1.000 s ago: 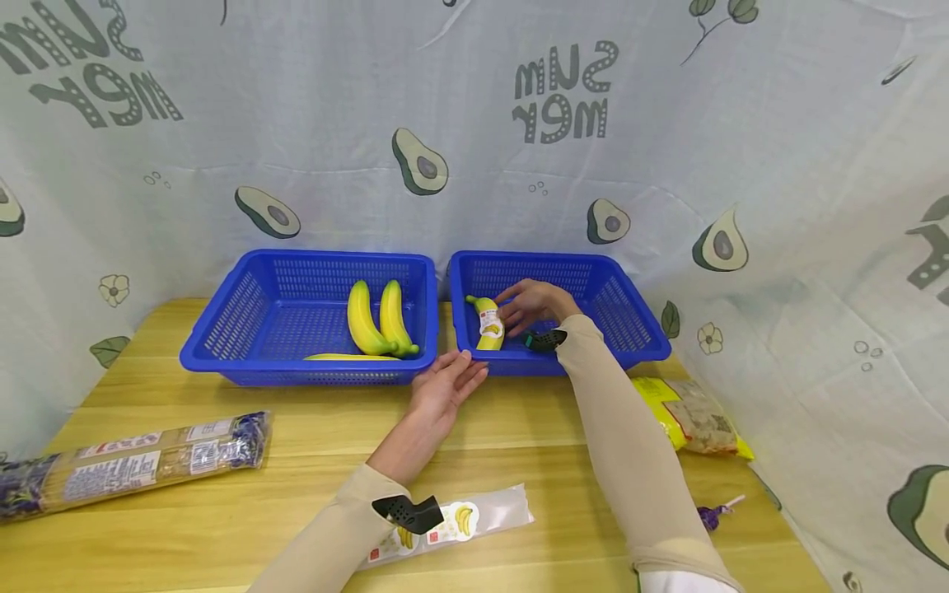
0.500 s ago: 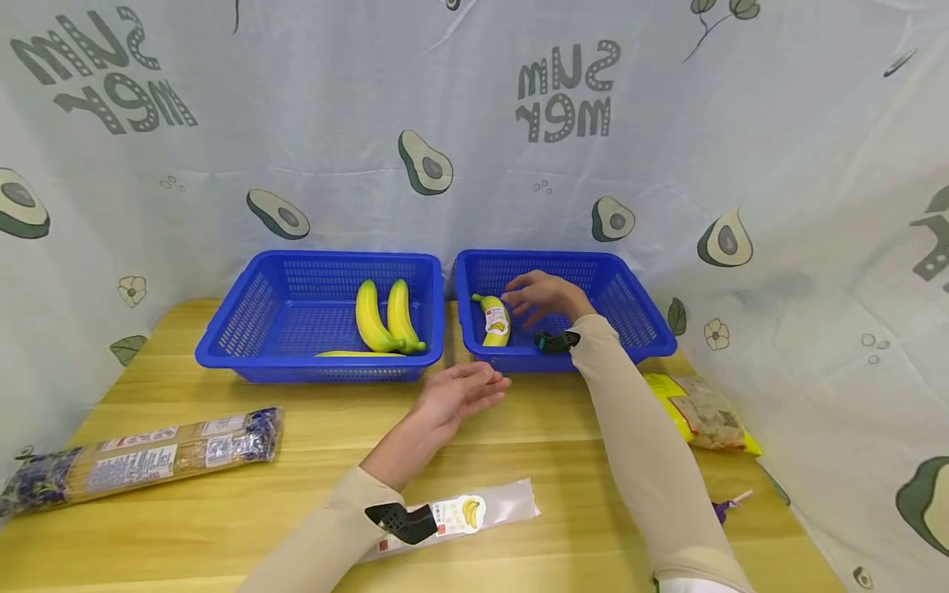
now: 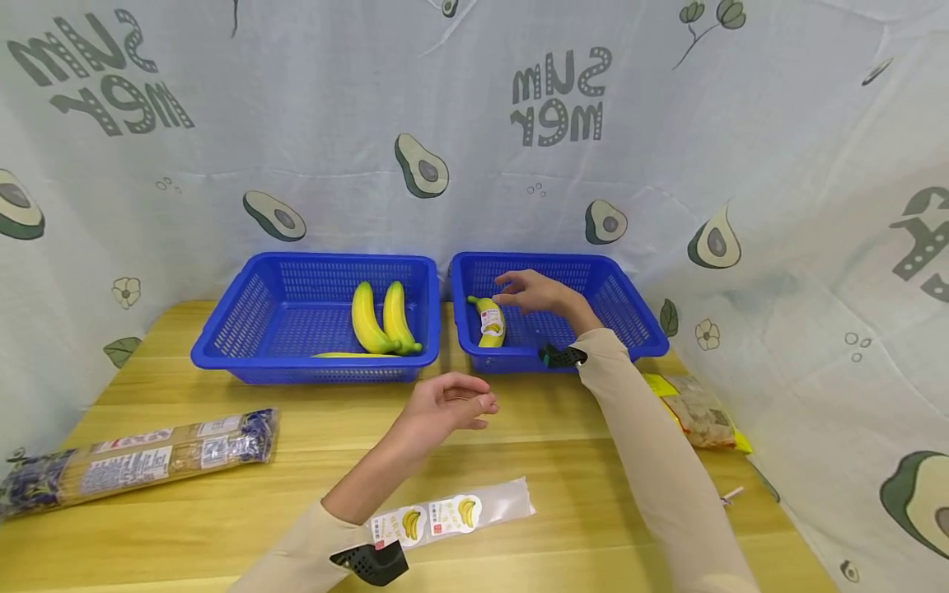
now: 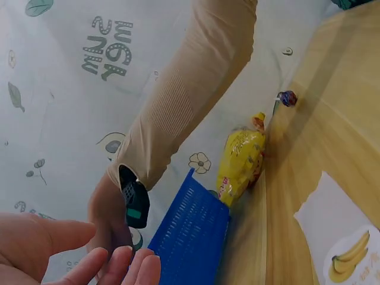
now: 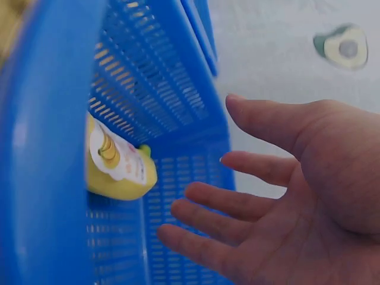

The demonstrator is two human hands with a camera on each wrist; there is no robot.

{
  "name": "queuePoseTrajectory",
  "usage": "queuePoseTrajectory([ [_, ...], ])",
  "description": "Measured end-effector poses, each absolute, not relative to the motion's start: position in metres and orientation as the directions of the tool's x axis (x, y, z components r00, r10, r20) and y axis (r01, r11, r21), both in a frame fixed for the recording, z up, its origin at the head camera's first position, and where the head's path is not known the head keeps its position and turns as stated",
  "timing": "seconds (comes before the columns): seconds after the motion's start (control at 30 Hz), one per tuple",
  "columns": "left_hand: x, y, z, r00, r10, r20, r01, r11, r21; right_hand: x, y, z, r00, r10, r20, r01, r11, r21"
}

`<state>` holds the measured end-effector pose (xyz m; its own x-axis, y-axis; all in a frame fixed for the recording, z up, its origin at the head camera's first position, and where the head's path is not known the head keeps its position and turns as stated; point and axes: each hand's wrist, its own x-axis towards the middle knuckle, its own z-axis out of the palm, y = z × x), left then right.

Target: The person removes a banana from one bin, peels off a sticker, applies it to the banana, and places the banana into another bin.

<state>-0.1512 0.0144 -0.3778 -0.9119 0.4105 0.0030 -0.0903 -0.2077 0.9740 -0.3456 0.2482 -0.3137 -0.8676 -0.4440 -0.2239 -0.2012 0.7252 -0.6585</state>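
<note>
My right hand (image 3: 537, 292) is over the right blue basket (image 3: 630, 329), fingers spread and holding nothing. Just left of it, a yellow banana (image 3: 491, 336) with a white label lies against the basket's left side; the label (image 5: 123, 153) shows a banana picture in the right wrist view. In front of the baskets, my left hand (image 3: 437, 412) hovers over the table with loosely bent, empty fingers. Below that hand lies a clear strip of banana stickers (image 3: 463, 512). The left blue basket (image 3: 296, 325) holds bananas (image 3: 366, 317) at its right end, without visible labels.
A long clear pack of noodle-like sticks (image 3: 141, 461) lies on the table's left. Right of the baskets is a yellow bag (image 3: 700, 412), with a lollipop (image 4: 288, 98) nearer the front. A printed curtain (image 3: 334, 123) hangs behind the baskets.
My right hand has lifted off the labelled banana, which stays in the right basket. My left hand has left the basket rim and drawn back toward me, uncovering more of the sticker strip.
</note>
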Motion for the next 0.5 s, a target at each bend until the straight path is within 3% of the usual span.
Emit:
queuePoseTrajectory([
  [0.23, -0.141, -0.008, -0.374, -0.941, 0.299, 0.160, 0.172, 0.016, 0.985, -0.327, 0.234, -0.306, -0.821, -0.549, -0.158, -0.374, 0.725, -0.578],
  [0.5, -0.134, -0.033, -0.374, -0.954, 0.211, 0.214, 0.231, 0.058, 0.971, -0.306, 0.214, -0.298, -0.775, -0.625, -0.090, -0.513, 0.706, -0.487],
])
